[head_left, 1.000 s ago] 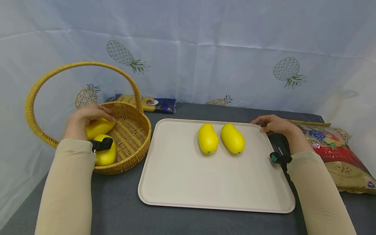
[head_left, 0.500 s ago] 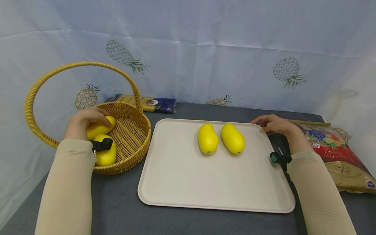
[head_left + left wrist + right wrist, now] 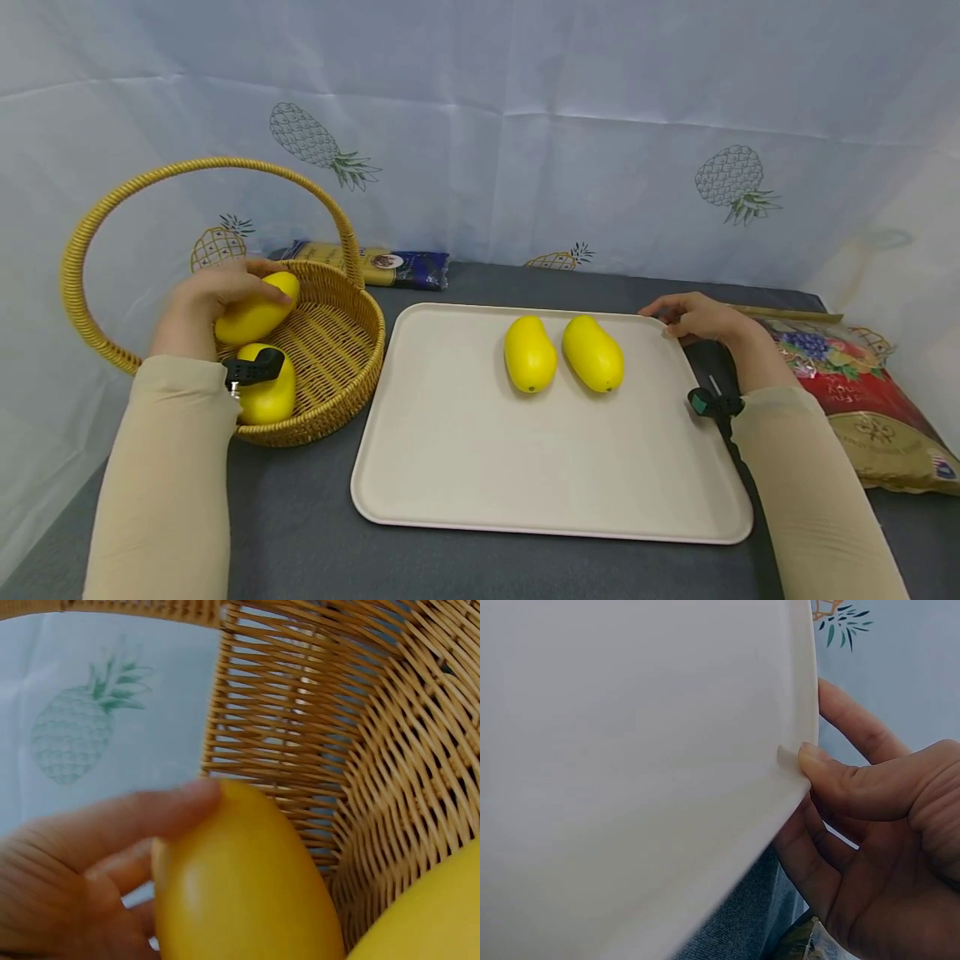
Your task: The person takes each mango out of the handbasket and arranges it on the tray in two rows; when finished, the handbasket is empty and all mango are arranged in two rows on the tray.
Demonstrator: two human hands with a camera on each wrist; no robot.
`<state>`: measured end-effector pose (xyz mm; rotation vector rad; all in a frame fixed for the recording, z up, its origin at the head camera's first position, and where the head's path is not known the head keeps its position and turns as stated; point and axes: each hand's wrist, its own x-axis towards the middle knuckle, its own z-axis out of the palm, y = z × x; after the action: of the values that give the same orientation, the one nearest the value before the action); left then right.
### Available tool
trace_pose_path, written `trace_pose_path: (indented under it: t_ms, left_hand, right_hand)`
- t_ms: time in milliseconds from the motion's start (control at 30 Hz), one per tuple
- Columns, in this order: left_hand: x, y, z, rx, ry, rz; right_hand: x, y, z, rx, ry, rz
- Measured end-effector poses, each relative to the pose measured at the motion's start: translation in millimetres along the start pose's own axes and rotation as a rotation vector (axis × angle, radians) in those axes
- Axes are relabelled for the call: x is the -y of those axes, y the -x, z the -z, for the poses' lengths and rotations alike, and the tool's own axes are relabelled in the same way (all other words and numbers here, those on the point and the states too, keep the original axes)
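At the left side of a wicker basket [image 3: 333, 358] with a tall arched handle, my left hand [image 3: 217, 292] grips a yellow mango [image 3: 258, 312]. In the left wrist view the thumb lies along this mango [image 3: 240, 877]. A second mango [image 3: 273, 392] lies in the basket just below it, partly covered by the wrist camera. My right hand [image 3: 697, 318] pinches the far right corner of a cream tray [image 3: 547, 467], thumb [image 3: 840, 780] on top of the rim and fingers beneath. Two more mangoes, a left one [image 3: 529, 354] and a right one [image 3: 594, 354], rest on the tray.
A blue and yellow packet [image 3: 397, 267] lies behind the basket against the curtain [image 3: 495, 150]. Right of the tray is a red and gold bag [image 3: 862, 408], partly behind my right forearm. Everything stands on a dark grey tabletop [image 3: 450, 567].
My left hand has closed round the upper mango and raised it slightly, with its right end tilting up. My right hand and the tray have stayed in place.
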<state>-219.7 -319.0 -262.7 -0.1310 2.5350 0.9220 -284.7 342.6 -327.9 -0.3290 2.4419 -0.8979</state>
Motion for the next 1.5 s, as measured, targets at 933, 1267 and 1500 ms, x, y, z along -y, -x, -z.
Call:
trace_pose_path:
  t_ms: [933,1267,1500]
  left_hand:
    - [-47.9,21.4,-13.3,0.107,0.341,-0.315]
    - [-70.0,32.1,-24.2,0.158,0.369,-0.366]
    - [-87.7,37.9,-33.7,0.192,0.384,-0.428]
  right_hand:
    - [-1.2,-0.7,0.9,0.002,-0.007,-0.004]
    - [-0.4,0.0,0.0,-0.002,-0.002,-0.003]
    - [0.7,0.5,-0.2,-0.003,-0.002,-0.005]
